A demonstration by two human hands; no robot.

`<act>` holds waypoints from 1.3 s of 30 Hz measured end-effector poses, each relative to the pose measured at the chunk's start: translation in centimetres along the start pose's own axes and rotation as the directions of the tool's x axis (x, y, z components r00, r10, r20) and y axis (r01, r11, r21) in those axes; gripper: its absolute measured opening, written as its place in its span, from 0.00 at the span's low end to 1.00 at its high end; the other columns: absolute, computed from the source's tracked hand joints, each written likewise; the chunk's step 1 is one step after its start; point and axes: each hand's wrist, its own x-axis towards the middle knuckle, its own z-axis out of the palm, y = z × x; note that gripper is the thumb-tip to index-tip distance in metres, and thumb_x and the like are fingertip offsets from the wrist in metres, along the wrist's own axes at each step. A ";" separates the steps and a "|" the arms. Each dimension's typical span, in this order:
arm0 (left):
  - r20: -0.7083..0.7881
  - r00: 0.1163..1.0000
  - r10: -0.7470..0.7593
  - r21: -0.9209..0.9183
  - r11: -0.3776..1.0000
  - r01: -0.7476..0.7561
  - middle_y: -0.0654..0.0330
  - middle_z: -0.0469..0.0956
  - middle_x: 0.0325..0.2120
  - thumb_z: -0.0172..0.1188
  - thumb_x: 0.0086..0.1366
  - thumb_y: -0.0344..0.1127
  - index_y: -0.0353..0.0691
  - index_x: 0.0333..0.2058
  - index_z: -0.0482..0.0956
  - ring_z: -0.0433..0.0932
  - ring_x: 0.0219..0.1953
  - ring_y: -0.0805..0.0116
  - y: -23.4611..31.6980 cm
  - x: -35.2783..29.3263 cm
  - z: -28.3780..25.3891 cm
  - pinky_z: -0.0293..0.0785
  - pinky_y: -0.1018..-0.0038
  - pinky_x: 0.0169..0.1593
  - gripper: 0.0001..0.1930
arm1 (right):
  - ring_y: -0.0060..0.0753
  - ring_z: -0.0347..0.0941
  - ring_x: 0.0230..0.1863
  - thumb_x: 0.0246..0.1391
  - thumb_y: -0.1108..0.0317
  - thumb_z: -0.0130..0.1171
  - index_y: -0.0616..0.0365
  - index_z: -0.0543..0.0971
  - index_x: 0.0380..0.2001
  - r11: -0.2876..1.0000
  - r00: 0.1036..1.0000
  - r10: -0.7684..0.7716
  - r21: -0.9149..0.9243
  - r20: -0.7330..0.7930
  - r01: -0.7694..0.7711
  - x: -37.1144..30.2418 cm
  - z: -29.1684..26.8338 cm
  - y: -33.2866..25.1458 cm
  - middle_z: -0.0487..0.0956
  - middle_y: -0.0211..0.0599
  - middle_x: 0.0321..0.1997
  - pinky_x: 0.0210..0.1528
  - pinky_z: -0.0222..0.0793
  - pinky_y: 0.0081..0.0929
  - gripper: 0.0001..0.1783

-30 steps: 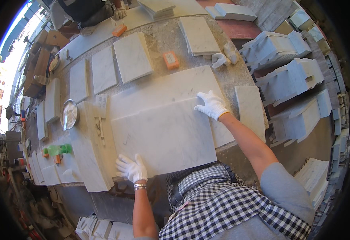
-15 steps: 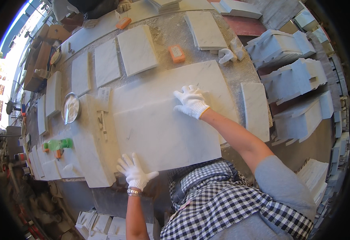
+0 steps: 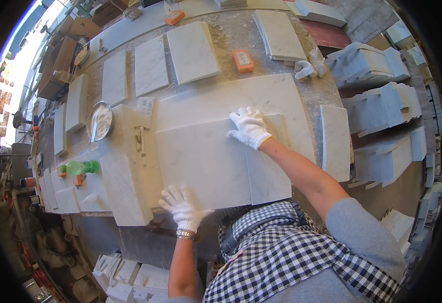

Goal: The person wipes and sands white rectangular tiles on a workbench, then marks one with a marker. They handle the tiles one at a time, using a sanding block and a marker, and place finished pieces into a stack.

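Observation:
Two pale marble panels, a wide one (image 3: 205, 161) and a narrower one (image 3: 270, 171), lie side by side with a thin dark seam between them. They rest on a larger white slab (image 3: 276, 96). My right hand (image 3: 249, 127), in a white knit glove, lies with fingers extended on the far part of the panels, close to the seam. At the near left corner of the wide panel is my left hand (image 3: 183, 208), gloved alike, fingers spread, at or against its edge. Neither hand grips anything.
Left of the panels stand a thick white block (image 3: 125, 177), a small tool (image 3: 142, 146), a bowl of white paste (image 3: 100, 122) and a green bottle (image 3: 82, 167). Beyond lie stone tiles (image 3: 193, 53) and an orange box (image 3: 243, 60). Stacked cut stone (image 3: 382, 108) stands to the right.
The whole view has shifted, so the bench things sit further right and higher. Both hands stay by the panels, and the seam between the panels shows more plainly.

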 end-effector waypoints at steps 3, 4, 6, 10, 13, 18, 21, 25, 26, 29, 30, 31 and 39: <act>-0.011 1.000 -0.006 -0.001 1.000 0.006 0.31 0.35 0.72 0.67 0.32 0.81 0.36 0.73 0.41 0.28 0.72 0.25 0.2 0.1 -0.1 0.25 0.26 0.66 0.78 | 0.48 0.66 0.60 0.50 0.47 0.64 0.50 0.77 0.47 0.999 1.000 0.002 -0.038 0.027 -0.001 0.1 -0.2 0.0 0.74 0.42 0.54 0.56 0.63 0.48 0.25; -0.007 1.000 -0.011 -0.001 1.000 0.011 0.31 0.35 0.72 0.67 0.32 0.81 0.36 0.73 0.41 0.28 0.72 0.25 0.3 0.1 -0.4 0.25 0.26 0.66 0.78 | 0.48 0.65 0.60 0.51 0.45 0.64 0.49 0.76 0.50 0.998 0.999 0.001 -0.056 0.044 0.002 0.2 -0.3 0.1 0.73 0.42 0.55 0.57 0.62 0.47 0.28; 0.017 0.999 -0.028 0.000 1.000 0.029 0.32 0.35 0.72 0.68 0.32 0.80 0.37 0.73 0.42 0.28 0.73 0.26 0.6 0.1 -1.0 0.25 0.27 0.67 0.77 | 0.48 0.62 0.61 0.53 0.42 0.62 0.49 0.74 0.56 0.997 0.993 0.014 -0.078 0.116 -0.005 0.2 -0.4 0.1 0.72 0.41 0.56 0.60 0.61 0.45 0.33; 0.024 0.998 -0.052 -0.021 0.998 0.053 0.34 0.42 0.71 0.70 0.34 0.76 0.40 0.71 0.50 0.34 0.73 0.29 0.7 -0.1 -2.1 0.29 0.30 0.68 0.71 | 0.48 0.62 0.63 0.52 0.44 0.65 0.50 0.73 0.57 0.999 0.999 0.011 0.047 0.031 -0.012 -0.7 -0.8 1.7 0.72 0.43 0.56 0.62 0.60 0.45 0.33; -0.040 0.997 -0.061 -0.102 0.993 0.057 0.37 0.46 0.71 0.71 0.39 0.74 0.41 0.71 0.53 0.38 0.74 0.34 0.0 -0.2 -1.9 0.31 0.33 0.70 0.66 | 0.49 0.65 0.61 0.51 0.48 0.67 0.50 0.73 0.57 0.965 0.965 0.216 0.184 -0.149 -0.187 -4.4 -1.3 5.1 0.72 0.45 0.56 0.60 0.65 0.43 0.33; -0.055 0.934 -0.352 -0.238 0.913 0.330 0.41 0.45 0.73 0.60 0.51 0.76 0.40 0.73 0.45 0.41 0.75 0.43 -0.9 0.9 -0.1 0.35 0.37 0.71 0.62 | 0.54 0.76 0.49 0.54 0.48 0.63 0.51 0.73 0.54 0.827 0.829 0.557 0.138 -0.057 -0.546 -14.3 -2.4 12.0 0.75 0.50 0.49 0.50 0.72 0.46 0.29; -0.068 0.933 -0.353 -0.271 0.907 0.323 0.39 0.47 0.72 0.60 0.52 0.76 0.36 0.72 0.47 0.41 0.75 0.42 -0.5 1.2 0.5 0.33 0.35 0.70 0.62 | 0.55 0.77 0.43 0.56 0.51 0.60 0.51 0.74 0.46 0.847 0.853 0.522 0.105 0.019 -0.521 -19.1 -0.4 9.8 0.77 0.47 0.41 0.43 0.73 0.50 0.21; -0.080 0.940 -0.332 -0.220 0.926 0.308 0.39 0.46 0.72 0.57 0.54 0.76 0.36 0.72 0.45 0.41 0.75 0.41 -0.6 1.2 0.6 0.35 0.35 0.70 0.61 | 0.57 0.77 0.42 0.58 0.55 0.58 0.61 0.71 0.51 0.876 0.892 0.451 0.206 -0.037 -0.435 -19.8 3.0 5.0 0.76 0.51 0.43 0.42 0.73 0.50 0.25; -0.077 0.941 -0.329 -0.206 0.929 0.308 0.39 0.46 0.72 0.57 0.55 0.76 0.36 0.72 0.45 0.41 0.75 0.40 -0.6 1.2 0.6 0.35 0.35 0.70 0.61 | 0.56 0.77 0.43 0.58 0.55 0.58 0.61 0.71 0.52 0.872 0.890 0.455 0.210 -0.017 -0.442 -20.0 3.0 5.0 0.76 0.50 0.43 0.43 0.73 0.50 0.25; -0.075 0.944 -0.320 -0.163 0.938 0.305 0.38 0.45 0.72 0.55 0.57 0.75 0.35 0.72 0.45 0.41 0.74 0.37 -0.6 1.3 0.8 0.37 0.35 0.70 0.59 | 0.56 0.75 0.47 0.59 0.55 0.56 0.59 0.71 0.51 0.853 0.905 0.415 0.306 0.094 -0.423 -20.1 2.1 6.7 0.75 0.51 0.47 0.48 0.71 0.48 0.23; -0.081 0.943 -0.322 -0.137 0.941 0.309 0.37 0.45 0.72 0.55 0.58 0.74 0.35 0.72 0.45 0.41 0.74 0.36 -0.4 1.3 0.9 0.37 0.35 0.69 0.58 | 0.56 0.74 0.51 0.59 0.55 0.55 0.59 0.72 0.50 0.827 0.897 0.412 0.347 0.159 -0.442 -20.1 1.8 7.2 0.75 0.53 0.50 0.52 0.70 0.48 0.22; -0.098 0.942 -0.321 -0.134 0.942 0.307 0.37 0.45 0.72 0.55 0.59 0.73 0.34 0.72 0.47 0.41 0.74 0.36 -0.1 1.1 0.8 0.37 0.35 0.70 0.57 | 0.56 0.72 0.55 0.60 0.55 0.53 0.59 0.73 0.49 0.804 0.906 0.380 0.416 0.187 -0.424 -20.2 1.5 7.7 0.75 0.55 0.53 0.56 0.68 0.47 0.21; -0.389 0.910 0.142 -0.633 0.676 -0.377 0.48 0.80 0.51 0.70 0.59 0.38 0.37 0.53 0.79 0.77 0.57 0.51 9.7 -5.9 -1.0 0.60 0.54 0.68 0.23 | 0.48 0.81 0.42 0.58 0.55 0.57 0.51 0.75 0.58 0.683 0.860 0.429 0.525 0.275 -0.508 -28.1 1.8 9.1 0.84 0.45 0.38 0.47 0.74 0.41 0.26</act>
